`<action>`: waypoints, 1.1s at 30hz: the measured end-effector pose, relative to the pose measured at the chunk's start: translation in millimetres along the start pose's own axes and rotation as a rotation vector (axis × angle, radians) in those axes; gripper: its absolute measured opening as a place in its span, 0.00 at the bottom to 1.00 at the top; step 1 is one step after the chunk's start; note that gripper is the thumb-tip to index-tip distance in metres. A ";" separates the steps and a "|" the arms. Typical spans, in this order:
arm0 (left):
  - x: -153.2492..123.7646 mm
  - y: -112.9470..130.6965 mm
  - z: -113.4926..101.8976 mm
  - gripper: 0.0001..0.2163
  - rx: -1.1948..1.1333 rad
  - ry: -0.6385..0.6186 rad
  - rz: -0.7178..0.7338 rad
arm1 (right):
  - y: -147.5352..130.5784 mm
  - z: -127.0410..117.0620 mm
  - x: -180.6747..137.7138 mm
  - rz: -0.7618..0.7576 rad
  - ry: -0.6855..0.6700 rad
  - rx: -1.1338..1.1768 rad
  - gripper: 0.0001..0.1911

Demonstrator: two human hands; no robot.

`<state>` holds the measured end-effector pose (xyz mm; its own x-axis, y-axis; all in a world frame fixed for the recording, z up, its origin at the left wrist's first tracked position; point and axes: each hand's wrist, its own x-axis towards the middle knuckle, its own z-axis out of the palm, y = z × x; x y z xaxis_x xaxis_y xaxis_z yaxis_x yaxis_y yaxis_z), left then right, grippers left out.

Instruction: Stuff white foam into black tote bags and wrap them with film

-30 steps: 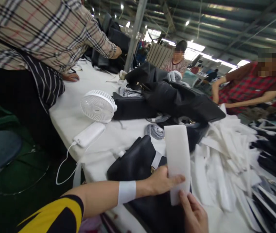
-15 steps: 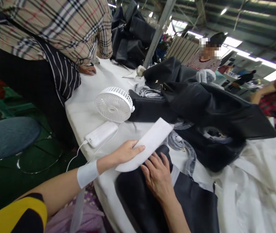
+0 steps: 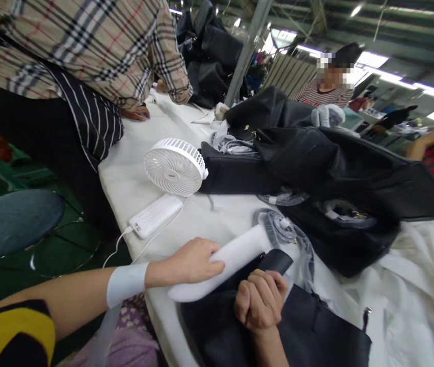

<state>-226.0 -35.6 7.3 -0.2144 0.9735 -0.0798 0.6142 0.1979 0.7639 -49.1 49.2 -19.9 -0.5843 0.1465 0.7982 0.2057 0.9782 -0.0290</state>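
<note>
My left hand (image 3: 196, 261) grips a white strip of foam-like padding (image 3: 236, 253), thumb on top and fingers beneath. The strip slants over the upper edge of a black leather-look bag (image 3: 217, 326) lying in front of me. My right hand (image 3: 262, 298) is closed in a fist above this bag, just below a black flap (image 3: 278, 261). What its curled fingers hold, if anything, is hidden. Beyond the strip's far end lies a plastic-wrapped strap (image 3: 278, 226) in a coil.
A white fan (image 3: 174, 168) and a white power bank (image 3: 156, 216) with a cable stand on the white-covered table (image 3: 125, 148). Black bags (image 3: 331, 158) are heaped at the right. A co-worker in a plaid shirt (image 3: 87, 46) leans at the far left edge, near a round stool (image 3: 14, 221).
The white strip has come down and nearer with my left hand. My right hand, previously spread on the bag, has curled into a fist; the black flap now shows above it.
</note>
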 end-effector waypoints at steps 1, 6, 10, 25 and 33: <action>-0.1 1.8 0.3 0.11 0.043 -0.011 0.014 | -0.2 -0.1 -0.1 0.003 0.007 0.004 0.09; 6.7 9.2 -5.9 0.15 0.253 -0.171 0.236 | 0.8 -0.5 -2.7 0.010 0.029 0.029 0.09; 15.6 11.8 -3.2 0.18 0.446 -0.329 0.249 | 2.7 1.3 -4.3 0.004 0.031 0.036 0.10; 38.9 12.5 27.6 0.08 0.459 -0.476 0.415 | 6.5 7.6 3.9 0.080 -0.177 0.027 0.12; 26.0 5.4 -24.8 0.09 0.110 -0.733 0.160 | 8.9 13.4 6.5 0.145 -0.271 0.023 0.17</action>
<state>-247.1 -12.1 25.2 0.4200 0.8106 -0.4081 0.6757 0.0208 0.7369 -61.6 60.9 -23.0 -0.7390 0.3162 0.5950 0.2865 0.9467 -0.1472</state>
